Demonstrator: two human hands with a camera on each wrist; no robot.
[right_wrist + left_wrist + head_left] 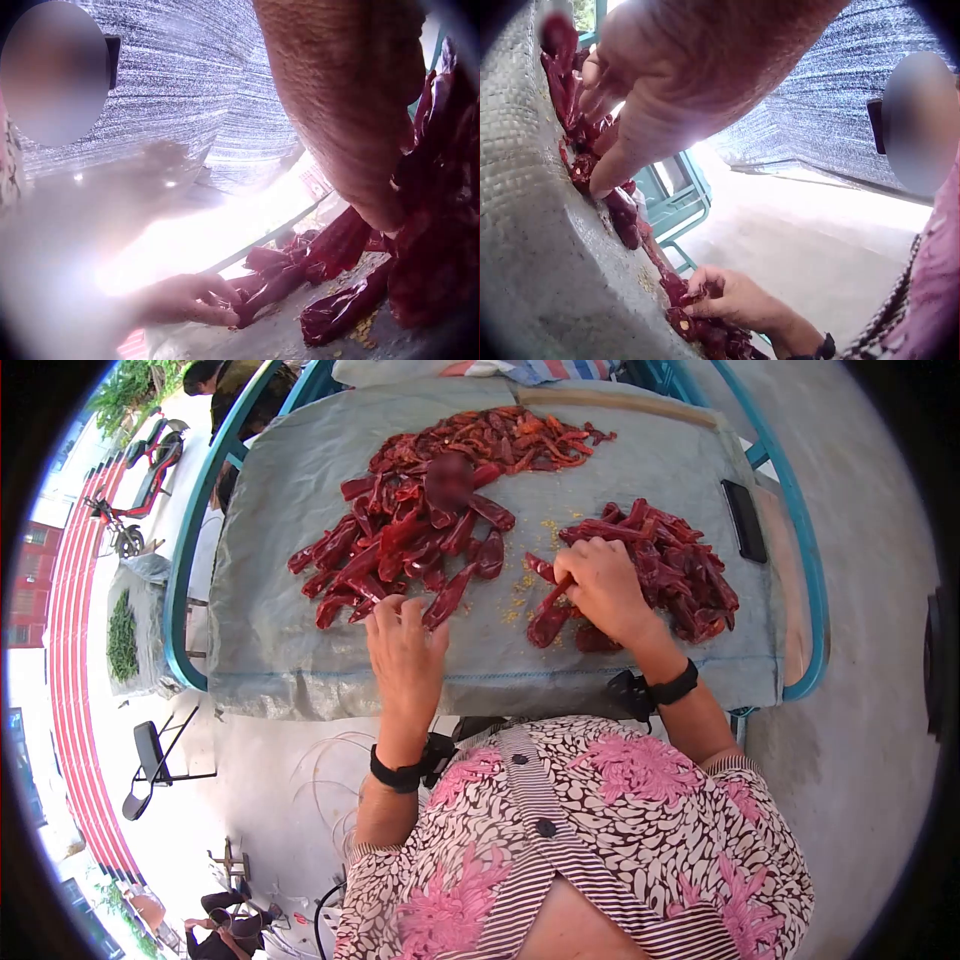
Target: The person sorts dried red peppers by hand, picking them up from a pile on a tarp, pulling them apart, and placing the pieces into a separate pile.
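Note:
Dried red chili peppers lie in a glossy heap (400, 545) on the left side of a grey woven sheet (270, 560). My left hand (405, 660) is at the heap's near edge, thumb and fingers closing on the end of a chili pepper (274, 289). On the right, my right hand (608, 590) pinches another dried chili pepper (548, 620), which points down and left from the fingertips. Beside that hand is a second heap of chili peppers (690, 575). In the right wrist view the wrist hides most of the right fingers.
Smaller, orange-red chili peppers (490, 440) form a pile at the back. Yellow seeds (520, 595) are scattered between the heaps. A black phone (743, 520) lies near the right edge. Teal metal rails (800, 560) flank the sheet. A folding chair (155, 755) stands at left on the ground.

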